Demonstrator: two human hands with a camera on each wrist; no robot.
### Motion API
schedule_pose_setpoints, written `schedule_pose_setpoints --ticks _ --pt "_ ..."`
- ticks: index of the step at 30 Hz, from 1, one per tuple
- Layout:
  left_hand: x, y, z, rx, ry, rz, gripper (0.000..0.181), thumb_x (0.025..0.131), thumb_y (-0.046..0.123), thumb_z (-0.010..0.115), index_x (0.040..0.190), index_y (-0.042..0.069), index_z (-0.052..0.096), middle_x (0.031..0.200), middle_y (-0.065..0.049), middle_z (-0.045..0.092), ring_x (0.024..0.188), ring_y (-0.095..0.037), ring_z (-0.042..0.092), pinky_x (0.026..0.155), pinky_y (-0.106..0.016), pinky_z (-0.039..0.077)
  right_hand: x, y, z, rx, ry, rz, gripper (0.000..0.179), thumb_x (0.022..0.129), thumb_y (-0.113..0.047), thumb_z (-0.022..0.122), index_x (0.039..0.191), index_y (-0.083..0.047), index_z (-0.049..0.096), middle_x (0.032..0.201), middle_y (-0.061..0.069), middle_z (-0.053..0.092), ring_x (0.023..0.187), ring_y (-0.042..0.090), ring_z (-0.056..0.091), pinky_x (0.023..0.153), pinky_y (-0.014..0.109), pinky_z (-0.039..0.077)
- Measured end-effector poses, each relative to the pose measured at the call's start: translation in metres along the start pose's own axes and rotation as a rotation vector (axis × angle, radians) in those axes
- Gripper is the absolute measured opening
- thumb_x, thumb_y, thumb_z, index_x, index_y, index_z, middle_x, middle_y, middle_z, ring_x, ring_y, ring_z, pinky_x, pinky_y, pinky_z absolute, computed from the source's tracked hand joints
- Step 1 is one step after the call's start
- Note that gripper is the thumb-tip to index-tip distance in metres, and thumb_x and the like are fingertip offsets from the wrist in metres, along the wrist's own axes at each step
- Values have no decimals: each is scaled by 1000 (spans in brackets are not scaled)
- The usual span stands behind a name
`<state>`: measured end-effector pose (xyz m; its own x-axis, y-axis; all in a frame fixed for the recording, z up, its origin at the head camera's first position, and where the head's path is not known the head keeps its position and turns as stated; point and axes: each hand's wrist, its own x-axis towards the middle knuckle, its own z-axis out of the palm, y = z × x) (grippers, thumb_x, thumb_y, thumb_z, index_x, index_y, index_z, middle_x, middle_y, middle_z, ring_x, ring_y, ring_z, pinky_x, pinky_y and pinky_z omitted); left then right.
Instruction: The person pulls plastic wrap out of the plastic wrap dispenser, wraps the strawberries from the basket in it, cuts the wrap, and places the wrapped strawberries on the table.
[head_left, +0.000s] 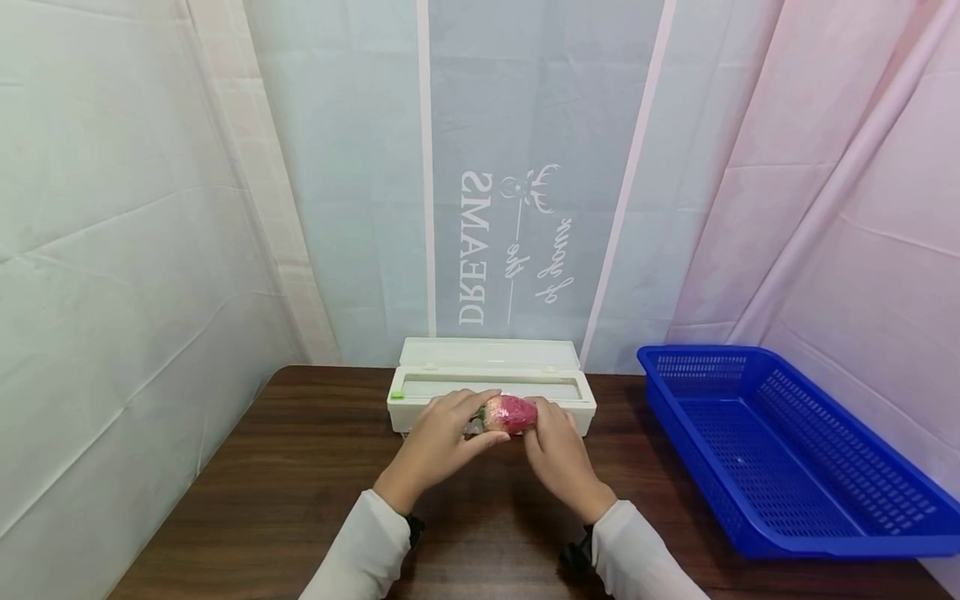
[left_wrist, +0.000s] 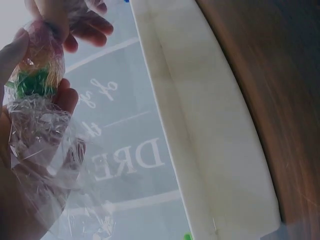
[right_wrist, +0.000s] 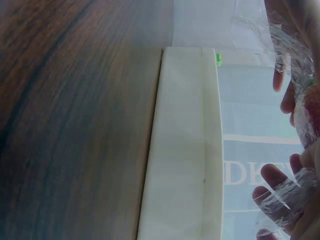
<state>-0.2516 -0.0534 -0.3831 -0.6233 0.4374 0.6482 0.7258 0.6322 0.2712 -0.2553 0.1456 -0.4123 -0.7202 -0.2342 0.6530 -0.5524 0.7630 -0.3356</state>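
Note:
A pinkish-red fruit (head_left: 512, 414) with a pale yellow band and a green top is wrapped in clear cling film (left_wrist: 37, 132). My left hand (head_left: 444, 435) holds it at the green end, thumb on the near side and fingers behind. At the pink end, the fingers of my right hand (head_left: 558, 446) grip the fruit's tip. Crumpled film trails along the left palm in the left wrist view, and more film lies over the right fingers in the right wrist view. Both hands are in front of a long white cling film dispenser (head_left: 407, 413), whose lid stands raised.
A blue perforated plastic basket (head_left: 720, 492) stands at the right of the dark wooden table (head_left: 300, 483). A small green slider (head_left: 397, 395) sits at the dispenser's left end. Behind the table hangs a printed curtain (head_left: 540, 108), with pale cloth on both sides.

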Motion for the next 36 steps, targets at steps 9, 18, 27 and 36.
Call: schedule_pose_setpoints --ticks 9,18,27,36 --pt "2 1 0 8 30 -34 59 81 51 66 130 20 55 98 5 64 89 -4 52 76 -39 48 1 1 -4 52 -48 57 34 98 -25 43 127 -11 52 119 5 60 109 18 50 92 53 39" --pt "2 -4 -10 5 78 -51 61 78 45 72 129 15 57 107 -1 65 99 -9 54 78 -41 48 7 4 -17 89 24 -34 36 96 -17 45 130 -13 55 122 3 61 112 18 48 91 51 39" --pt "2 -6 -10 -12 96 -37 63 81 49 66 134 16 52 113 -1 63 103 -9 53 80 -42 48 9 3 -17 103 76 -100 22 93 -18 55 107 -13 70 103 3 70 98 15 56 82 49 45" --pt "3 0 -9 -21 100 -44 63 82 47 66 135 18 50 115 -1 62 104 -9 52 84 -42 48 10 -2 -14 124 74 -151 18 93 -15 54 81 -14 68 91 2 71 93 15 59 76 48 48"
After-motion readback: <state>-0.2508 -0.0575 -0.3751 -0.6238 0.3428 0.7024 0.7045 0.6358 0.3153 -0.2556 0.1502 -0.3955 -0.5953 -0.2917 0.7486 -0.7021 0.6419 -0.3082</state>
